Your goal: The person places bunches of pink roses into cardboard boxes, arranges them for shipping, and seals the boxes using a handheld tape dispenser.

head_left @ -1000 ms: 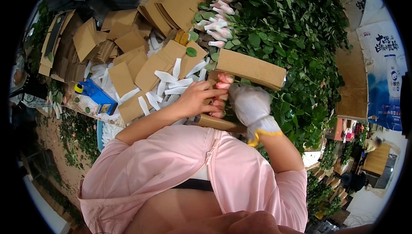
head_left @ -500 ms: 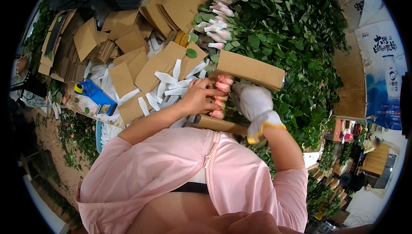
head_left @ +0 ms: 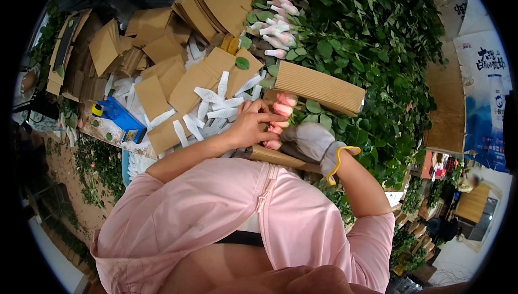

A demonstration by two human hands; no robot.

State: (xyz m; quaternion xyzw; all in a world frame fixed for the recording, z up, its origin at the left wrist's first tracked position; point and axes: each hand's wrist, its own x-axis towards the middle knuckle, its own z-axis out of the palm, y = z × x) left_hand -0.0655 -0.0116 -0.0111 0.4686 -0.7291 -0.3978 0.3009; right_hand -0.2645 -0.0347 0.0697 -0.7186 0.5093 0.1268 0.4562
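A short row of pink roses [head_left: 283, 109] lies between two pieces of corrugated cardboard. My bare left hand [head_left: 252, 123] is closed over the left side of the row, its fingers curved onto the rose heads. My right hand [head_left: 310, 138], in a white-grey glove with a yellow cuff, is against the lower blooms, its fingers curled in beside them. What these gloved fingers hold, if anything, is hidden. The folded cardboard sleeve [head_left: 319, 88] stands beyond the roses, and a second cardboard strip [head_left: 280, 157] lies on the near side, close to my body.
White foam net sleeves [head_left: 209, 95] and flat cardboard pieces [head_left: 185, 91] are scattered on the left. A blue tape dispenser [head_left: 120, 119] stands near the table's left edge. Leafy stems [head_left: 372, 46] pile up on the right, with several net-wrapped roses [head_left: 280, 32] along their left side.
My gloved right hand has moved nearer to me, from beside the middle of the row to its lower blooms, and turned at the wrist. My left hand has stayed on the roses.
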